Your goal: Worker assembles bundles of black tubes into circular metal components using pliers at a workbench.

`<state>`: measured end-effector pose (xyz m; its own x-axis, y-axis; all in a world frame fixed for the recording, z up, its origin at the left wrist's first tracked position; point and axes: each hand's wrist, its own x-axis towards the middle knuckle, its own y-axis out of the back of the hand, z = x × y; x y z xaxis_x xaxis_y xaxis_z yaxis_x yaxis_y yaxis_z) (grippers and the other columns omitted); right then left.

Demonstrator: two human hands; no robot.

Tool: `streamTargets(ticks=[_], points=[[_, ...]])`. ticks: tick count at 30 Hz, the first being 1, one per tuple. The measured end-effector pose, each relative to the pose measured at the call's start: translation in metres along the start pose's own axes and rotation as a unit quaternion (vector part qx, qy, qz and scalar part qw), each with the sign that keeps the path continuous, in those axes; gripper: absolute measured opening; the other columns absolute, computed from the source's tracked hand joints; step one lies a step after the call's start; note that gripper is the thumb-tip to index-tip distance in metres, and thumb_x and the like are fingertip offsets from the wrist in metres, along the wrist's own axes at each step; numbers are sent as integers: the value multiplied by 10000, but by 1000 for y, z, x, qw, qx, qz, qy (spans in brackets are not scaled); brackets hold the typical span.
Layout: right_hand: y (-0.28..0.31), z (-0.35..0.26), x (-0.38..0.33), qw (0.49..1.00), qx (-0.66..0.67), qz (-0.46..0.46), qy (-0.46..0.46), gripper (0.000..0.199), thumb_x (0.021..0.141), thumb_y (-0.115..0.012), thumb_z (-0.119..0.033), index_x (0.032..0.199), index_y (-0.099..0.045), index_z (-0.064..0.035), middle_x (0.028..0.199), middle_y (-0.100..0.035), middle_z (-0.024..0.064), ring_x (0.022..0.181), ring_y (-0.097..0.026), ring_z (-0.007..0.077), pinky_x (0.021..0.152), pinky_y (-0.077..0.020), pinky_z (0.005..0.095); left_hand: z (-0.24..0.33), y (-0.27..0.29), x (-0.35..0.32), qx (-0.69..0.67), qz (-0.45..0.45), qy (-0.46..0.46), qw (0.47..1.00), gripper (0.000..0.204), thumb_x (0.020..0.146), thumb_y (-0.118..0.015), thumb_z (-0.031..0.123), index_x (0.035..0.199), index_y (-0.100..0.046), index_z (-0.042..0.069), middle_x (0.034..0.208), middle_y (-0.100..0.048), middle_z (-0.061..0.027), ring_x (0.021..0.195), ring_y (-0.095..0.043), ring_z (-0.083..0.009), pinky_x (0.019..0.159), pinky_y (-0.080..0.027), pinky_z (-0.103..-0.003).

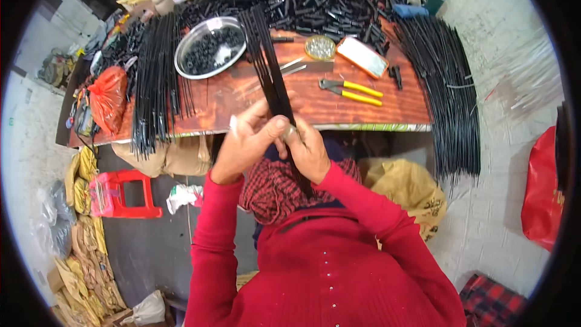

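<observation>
A bundle of long thin black rods (272, 79) slants in front of me, its far end fanned over the table and its near end by my lap. My right hand (307, 151) is wrapped around the bundle below its middle. From the other side, my left hand (249, 138) closes on the same bundle, thumb across the front and some fingers hidden behind it. Beyond the hands, pliers with yellow handles (357, 92) lie on the wooden table (399, 103). A metal bowl (179, 60) of small black parts stands to the left.
More black rods hang over the table's left (154, 85) and right (448, 97) ends. Black tubular parts (327, 3) are heaped at the back. A round tin (319, 47) and a phone-like slab (362, 57) lie near the middle. A red stool (142, 194) stands below left.
</observation>
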<state>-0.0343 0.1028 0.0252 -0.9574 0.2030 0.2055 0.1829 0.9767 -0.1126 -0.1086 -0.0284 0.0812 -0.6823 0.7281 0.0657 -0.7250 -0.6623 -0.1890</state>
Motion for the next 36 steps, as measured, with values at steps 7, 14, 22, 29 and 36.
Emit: streamTargets(ticks=[7,14,22,29,36], points=[[9,-17,-8,998,34,-53,19,208,1048,-454,-173,1016,-573,-5,677,-555,23,590,-539,115,557,-457,274,27,-39,23,-74,37,-74,994,386,1062,-473,280,1251,-533,-50,986,-711,-138,827,-669,-129,705,-534,-230],[40,6,19,996,20,-81,-27,248,1017,-534,-147,1198,-552,22,916,-625,57,826,-604,152,760,-508,297,-10,-19,62,-93,77,-49,991,312,1051,-511,299,1101,-574,-3,728,-588,-37,616,-516,-104,603,-457,-253],[106,-92,77,989,-138,-26,52,369,971,-577,-189,1271,-571,24,1233,-603,106,1162,-565,183,986,-452,327,-22,-20,76,-93,35,-72,993,331,1046,-513,358,1069,-589,37,749,-589,-7,648,-525,-78,608,-433,-228],[85,-127,124,975,-120,-171,-80,287,983,-613,-201,1156,-662,23,820,-659,26,598,-557,63,579,-485,230,-21,-43,82,-70,-9,-69,995,339,1052,-500,351,1061,-589,25,767,-611,-16,674,-541,-79,632,-447,-227],[85,-130,120,981,-49,-167,-90,302,966,-651,-237,1131,-677,15,827,-667,46,602,-649,101,426,-477,211,-8,-40,81,-208,-36,-41,977,514,1069,-382,451,1166,-580,-14,913,-658,-82,808,-615,-132,770,-514,-288]])
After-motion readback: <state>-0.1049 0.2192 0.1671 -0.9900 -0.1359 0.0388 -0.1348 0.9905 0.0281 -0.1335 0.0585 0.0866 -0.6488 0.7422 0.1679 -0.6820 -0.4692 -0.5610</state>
